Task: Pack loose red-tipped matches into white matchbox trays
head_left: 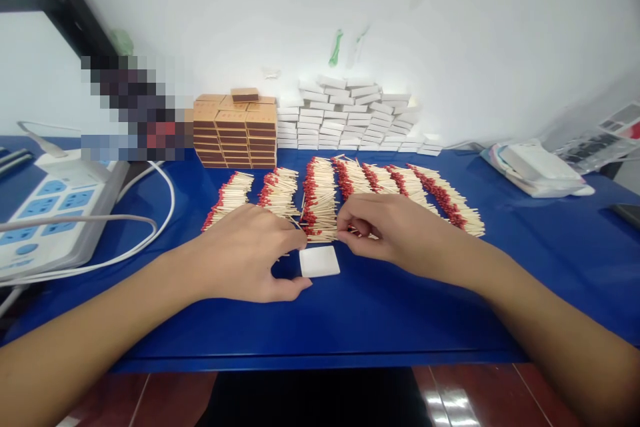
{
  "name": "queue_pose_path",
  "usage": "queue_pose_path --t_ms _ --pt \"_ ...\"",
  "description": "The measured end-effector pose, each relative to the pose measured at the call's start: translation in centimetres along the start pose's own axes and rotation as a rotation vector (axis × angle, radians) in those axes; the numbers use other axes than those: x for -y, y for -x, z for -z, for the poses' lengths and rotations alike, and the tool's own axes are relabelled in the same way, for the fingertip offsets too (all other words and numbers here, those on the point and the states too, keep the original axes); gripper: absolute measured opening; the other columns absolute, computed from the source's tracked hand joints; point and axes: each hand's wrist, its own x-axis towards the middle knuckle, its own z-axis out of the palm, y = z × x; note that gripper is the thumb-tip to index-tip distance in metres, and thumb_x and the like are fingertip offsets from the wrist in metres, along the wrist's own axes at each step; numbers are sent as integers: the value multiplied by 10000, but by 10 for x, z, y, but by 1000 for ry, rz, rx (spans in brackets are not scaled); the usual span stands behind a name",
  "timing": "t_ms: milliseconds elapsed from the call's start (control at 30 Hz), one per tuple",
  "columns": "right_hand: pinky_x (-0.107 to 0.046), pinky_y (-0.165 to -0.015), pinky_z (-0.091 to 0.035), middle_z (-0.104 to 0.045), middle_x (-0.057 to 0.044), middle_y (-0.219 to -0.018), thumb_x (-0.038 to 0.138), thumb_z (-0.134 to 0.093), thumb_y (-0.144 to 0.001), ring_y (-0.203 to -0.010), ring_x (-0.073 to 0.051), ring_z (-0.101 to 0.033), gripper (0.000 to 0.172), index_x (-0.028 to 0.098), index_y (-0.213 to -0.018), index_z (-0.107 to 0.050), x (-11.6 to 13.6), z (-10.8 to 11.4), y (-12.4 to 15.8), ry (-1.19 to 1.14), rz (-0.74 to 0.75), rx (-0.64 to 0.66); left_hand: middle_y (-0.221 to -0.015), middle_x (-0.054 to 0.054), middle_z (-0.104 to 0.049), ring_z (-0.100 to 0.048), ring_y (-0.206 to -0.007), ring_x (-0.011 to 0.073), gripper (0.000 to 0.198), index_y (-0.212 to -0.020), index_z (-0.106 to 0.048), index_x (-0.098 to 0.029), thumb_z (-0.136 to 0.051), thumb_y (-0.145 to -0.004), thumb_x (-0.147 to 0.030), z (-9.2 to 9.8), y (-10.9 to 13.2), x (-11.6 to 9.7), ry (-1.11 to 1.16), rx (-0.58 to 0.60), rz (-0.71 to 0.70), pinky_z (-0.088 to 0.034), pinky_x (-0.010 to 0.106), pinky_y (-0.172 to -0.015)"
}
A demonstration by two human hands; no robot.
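Note:
A small white matchbox tray [320,261] lies on the blue table in front of me. My left hand [245,250] holds it at its left end, forefinger at the far corner and thumb at the near one. Just beyond the tray, my right hand [395,230] is closed in a pinch, its fingertips at the near end of a pile of red-headed matches [320,197]. Whether any match is between those fingertips is hidden. More match piles [445,197] spread to the right, and others [233,193] lie behind my left hand.
Brown matchboxes [235,133] are stacked against the wall, beside a heap of white trays [345,120]. A power strip [55,213] with looping white cables [173,200] occupies the left. Plastic packets [537,167] lie at right. The table's front edge [320,361] runs close to me.

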Motion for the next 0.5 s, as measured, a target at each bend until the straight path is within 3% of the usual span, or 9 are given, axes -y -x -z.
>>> queue_pose_path --t_ms 300,500 --pt "-273 -617 -322 -637 20 -799 149 -692 -943 -660 -125 -517 111 198 -857 -643 21 -15 0 -70 55 71 -762 -2 -751 -670 -662 185 280 -851 -735 -229 -678 -872 -503 -1 -1 0 -13 -13 -4 -312 326 -568" --pt "-287 -620 -325 -655 13 -795 126 -683 -920 -654 -132 -523 163 202 -792 -616 24 -11 2 -79 43 111 -782 -6 -766 -674 -658 171 280 -903 -748 -228 -666 -884 -495 -2 0 0 -16 -61 -34 -343 320 -573"
